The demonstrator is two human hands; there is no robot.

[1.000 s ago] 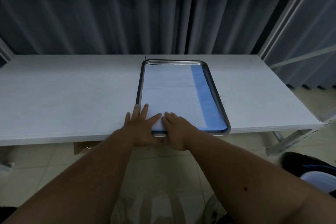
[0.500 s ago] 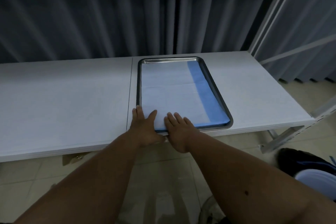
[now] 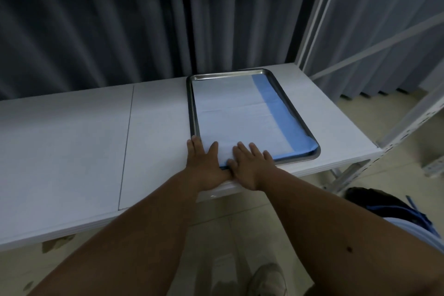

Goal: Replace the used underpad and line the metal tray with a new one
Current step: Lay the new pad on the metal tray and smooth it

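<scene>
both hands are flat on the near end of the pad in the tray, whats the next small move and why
Probably slide the right hand rightward along the near edge. Both hands, the left hand included, press the pad at the near left corner, while its blue strip looks slightly raised against the rim of the tray at the near right corner.

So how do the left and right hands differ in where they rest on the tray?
The left hand lies at the tray's near-left corner, its outer fingers over the rim; the right hand sits further in, wholly on the underpad. Both are flat, palms down, fingers spread, touching at the near edge.
</scene>
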